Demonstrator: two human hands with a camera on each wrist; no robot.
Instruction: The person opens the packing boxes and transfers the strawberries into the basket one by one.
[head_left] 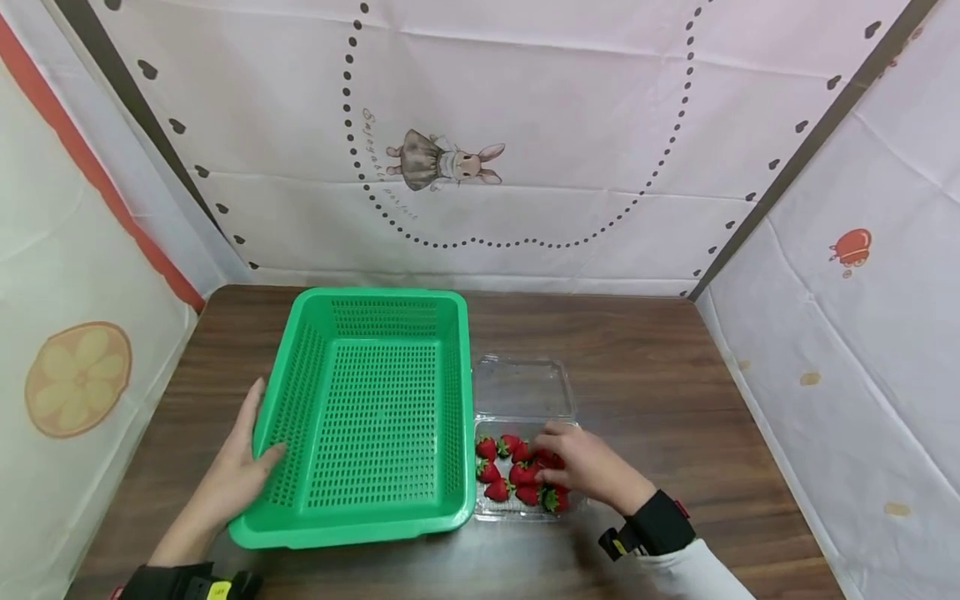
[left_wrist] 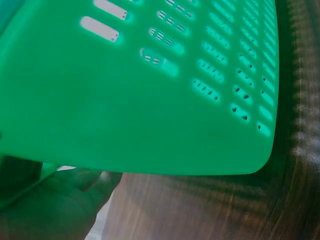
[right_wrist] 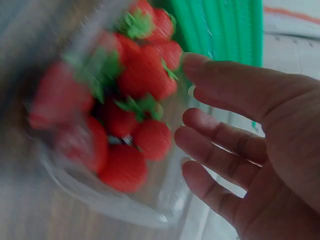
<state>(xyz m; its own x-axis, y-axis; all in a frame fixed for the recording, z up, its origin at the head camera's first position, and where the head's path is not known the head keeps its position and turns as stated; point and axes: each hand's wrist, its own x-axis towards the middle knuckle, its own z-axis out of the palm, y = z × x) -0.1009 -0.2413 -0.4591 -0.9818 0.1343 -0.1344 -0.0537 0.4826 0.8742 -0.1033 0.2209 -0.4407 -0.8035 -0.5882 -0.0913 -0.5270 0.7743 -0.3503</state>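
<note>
A green perforated basket [head_left: 442, 367] stands on the brown table. My left hand [head_left: 251, 458] holds the basket's left wall, thumb hooked over the rim and fingers lying along the outside. In the left wrist view the basket [left_wrist: 140, 100] fills the frame, with the left hand [left_wrist: 55, 200] below it. Right of the basket, a clear plastic box [head_left: 521, 387] with its lid open holds several red strawberries [head_left: 510, 475]. My right hand [head_left: 546, 457] hovers over them. The right wrist view shows its fingers [right_wrist: 220, 140] spread and straight beside the strawberries [right_wrist: 135, 100], gripping none.
The wooden table [head_left: 637, 358] is walled in by white printed cloth at the back and on both sides. Bare tabletop lies right of the box and behind the basket. The box's open lid lies flat towards the back wall.
</note>
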